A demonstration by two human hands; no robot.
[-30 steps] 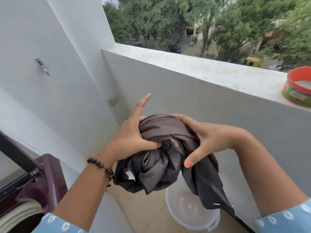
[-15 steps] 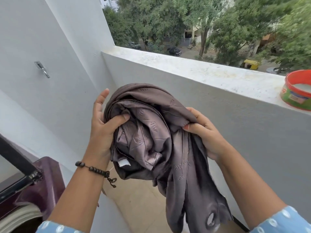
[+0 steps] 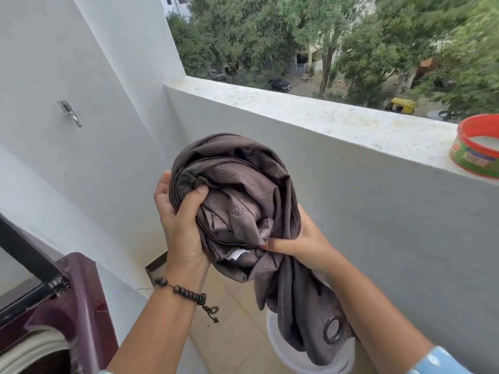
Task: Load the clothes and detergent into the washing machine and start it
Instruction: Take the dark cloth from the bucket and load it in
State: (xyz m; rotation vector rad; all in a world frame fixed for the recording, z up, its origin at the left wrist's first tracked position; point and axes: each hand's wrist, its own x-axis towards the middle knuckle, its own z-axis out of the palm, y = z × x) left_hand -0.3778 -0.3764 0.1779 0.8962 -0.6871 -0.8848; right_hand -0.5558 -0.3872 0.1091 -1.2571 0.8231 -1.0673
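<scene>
Right of the washer (image 3: 67,306), above the bucket (image 3: 286,354), both hands hold the bunched cloth (image 3: 243,211): left hand (image 3: 183,225) fingers curled around it, right hand (image 3: 305,244) pinching its lower fold.

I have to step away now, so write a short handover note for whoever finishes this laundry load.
Left hand and right hand both grip the bundled grey-brown cloth, its tail hanging over the white tub on the floor.
Washing machine stands open at lower left.
Detergent tin sits open on the parapet ledge.
Done: cloth picked up.
Left: drop the cloth in the drum, add detergent, shut the lid, start.
</scene>
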